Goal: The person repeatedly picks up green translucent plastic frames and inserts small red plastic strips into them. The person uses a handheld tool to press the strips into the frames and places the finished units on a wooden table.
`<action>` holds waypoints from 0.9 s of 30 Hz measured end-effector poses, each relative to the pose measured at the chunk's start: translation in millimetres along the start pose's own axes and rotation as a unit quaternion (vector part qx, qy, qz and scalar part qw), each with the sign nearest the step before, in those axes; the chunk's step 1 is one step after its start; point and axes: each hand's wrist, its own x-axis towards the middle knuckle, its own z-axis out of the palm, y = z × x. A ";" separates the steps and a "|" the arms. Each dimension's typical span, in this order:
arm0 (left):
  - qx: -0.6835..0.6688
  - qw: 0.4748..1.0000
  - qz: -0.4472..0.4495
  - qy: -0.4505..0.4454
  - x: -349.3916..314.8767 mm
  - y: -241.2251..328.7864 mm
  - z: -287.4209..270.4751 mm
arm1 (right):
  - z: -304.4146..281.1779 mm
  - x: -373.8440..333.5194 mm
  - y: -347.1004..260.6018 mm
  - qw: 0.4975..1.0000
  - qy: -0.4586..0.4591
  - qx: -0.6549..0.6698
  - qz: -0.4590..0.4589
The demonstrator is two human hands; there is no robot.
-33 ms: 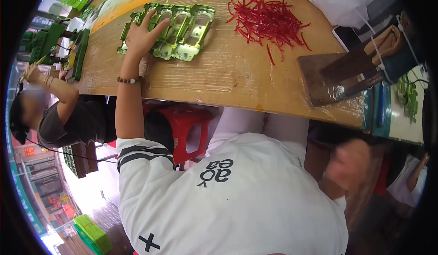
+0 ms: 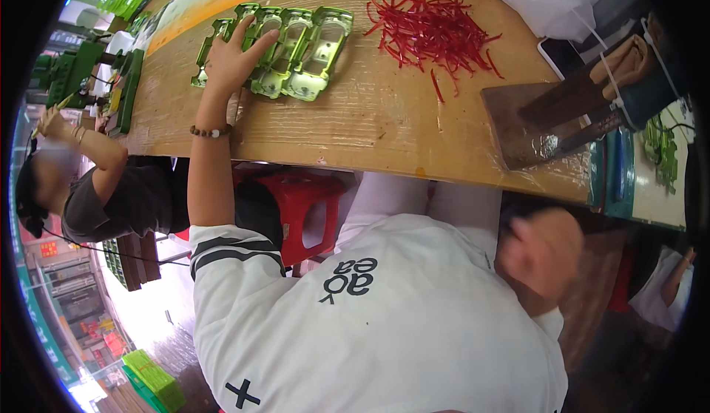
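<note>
Several shiny green plastic frames shaped like toy car bodies [image 2: 319, 54] lie side by side in a row on the table [image 2: 355, 132]. My left hand [image 2: 231, 59] rests over the left end of the row, fingers and thumb stretched apart, and partly covers the frames beneath it. Below the table edge, beside my right thigh, my right hand [image 2: 543, 254] is smeared by motion. Whether it holds anything cannot be made out. To the right of the frames sits a loose heap of thin red plastic strips [image 2: 436, 32].
A dark tool with a brown base plate [image 2: 518, 128] stands at the table's right end, near a phone [image 2: 560, 58] and a white plastic bag [image 2: 547, 2]. A co-worker [image 2: 96, 184] sits at left by a green machine [image 2: 70, 73]. A red stool [image 2: 307, 198] stands under the table.
My right hand has shifted slightly up and to the left, beside my body. My left hand stays on the green frames.
</note>
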 end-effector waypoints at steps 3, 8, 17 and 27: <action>-0.002 0.998 0.034 0.047 -17.0 35.2 4.6 | 68.1 43.9 -3.5 0.998 0.029 0.027 0.054; 0.009 0.962 0.223 0.154 -85.6 103.3 -1.0 | 118.7 81.7 13.2 0.970 -0.100 -0.163 0.151; -0.059 0.934 0.315 0.160 -117.1 112.6 13.0 | 102.8 88.8 9.8 0.966 -0.193 -0.148 0.083; -0.568 0.804 0.177 0.024 -177.7 105.5 -3.8 | 80.4 83.0 1.0 0.952 0.065 0.266 0.134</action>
